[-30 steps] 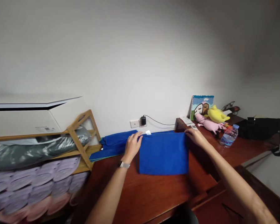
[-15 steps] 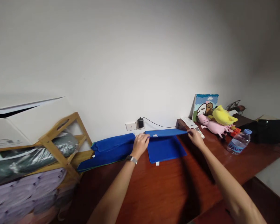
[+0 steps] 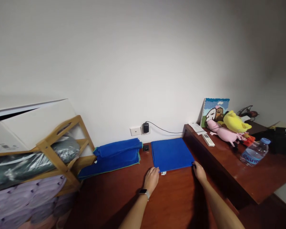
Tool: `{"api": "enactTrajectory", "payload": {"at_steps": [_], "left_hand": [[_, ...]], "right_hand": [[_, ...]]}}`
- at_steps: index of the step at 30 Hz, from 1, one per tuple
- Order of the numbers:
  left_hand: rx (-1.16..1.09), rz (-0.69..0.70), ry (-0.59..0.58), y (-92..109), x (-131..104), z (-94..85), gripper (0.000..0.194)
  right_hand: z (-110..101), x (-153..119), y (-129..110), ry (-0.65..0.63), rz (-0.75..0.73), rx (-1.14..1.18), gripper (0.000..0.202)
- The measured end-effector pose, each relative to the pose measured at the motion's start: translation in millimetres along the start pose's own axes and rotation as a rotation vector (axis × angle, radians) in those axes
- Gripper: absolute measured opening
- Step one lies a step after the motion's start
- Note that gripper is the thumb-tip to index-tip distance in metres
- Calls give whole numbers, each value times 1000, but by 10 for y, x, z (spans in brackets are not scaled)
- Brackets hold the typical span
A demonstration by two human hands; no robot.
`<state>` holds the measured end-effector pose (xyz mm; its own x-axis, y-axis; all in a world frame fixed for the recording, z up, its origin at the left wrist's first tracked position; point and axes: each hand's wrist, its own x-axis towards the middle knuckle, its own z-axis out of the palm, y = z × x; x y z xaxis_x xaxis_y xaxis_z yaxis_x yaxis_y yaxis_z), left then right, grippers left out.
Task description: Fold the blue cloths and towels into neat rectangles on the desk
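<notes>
Cloth (image 3: pixel 172 155), top layer lowered flat since earlier frame; left hand (image 3: pixel 152 178), right hand (image 3: pixel 200 172) pinch near corners. Probably light, soft, floppy; corners best hold.

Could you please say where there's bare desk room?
The desk is bare in front of the rumpled blue cloth, left of the left hand, and between the forearms up to the flat cloth. The raised surface is crowded around the plush toys and bottle.
</notes>
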<state>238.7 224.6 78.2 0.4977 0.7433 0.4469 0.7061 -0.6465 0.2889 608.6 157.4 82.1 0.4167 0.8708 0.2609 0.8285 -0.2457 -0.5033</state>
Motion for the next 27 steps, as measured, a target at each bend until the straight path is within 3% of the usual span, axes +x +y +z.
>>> {"api": "enactTrajectory", "payload": {"at_steps": [3, 6, 8, 11, 14, 16, 18, 21, 27], "left_hand": [[-23, 23, -30, 11, -87, -41, 40], [-22, 9, -47, -156, -363, -256, 39], [17, -58, -31, -457, -715, -509, 40], [155, -236, 52, -1109, -1442, -965, 43], [286, -411, 164, -1647, -2115, -1334, 45], [298, -449, 194, -1787, -2364, -1475, 46], [289, -459, 197, -1770, -2436, -1541, 46], [292, -475, 195, -1636, -2381, -1569, 44], [297, -491, 177, -1546, -2388, -1571, 43]], "right_hand": [[-6, -8, -4, -2, 18, -42, 36], [-35, -82, -50, 6, 41, -80, 37], [-28, -184, -143, 35, 19, -109, 41], [78, -407, -496, 98, -89, -146, 43], [311, -652, -1197, 7, -280, -106, 36], [504, -767, -1805, -127, -400, -77, 32], [694, -797, -2425, -244, -469, -88, 31], [930, -642, -3210, -323, -519, -121, 32], [1257, -20, -4185, -368, -639, -200, 38]]}}
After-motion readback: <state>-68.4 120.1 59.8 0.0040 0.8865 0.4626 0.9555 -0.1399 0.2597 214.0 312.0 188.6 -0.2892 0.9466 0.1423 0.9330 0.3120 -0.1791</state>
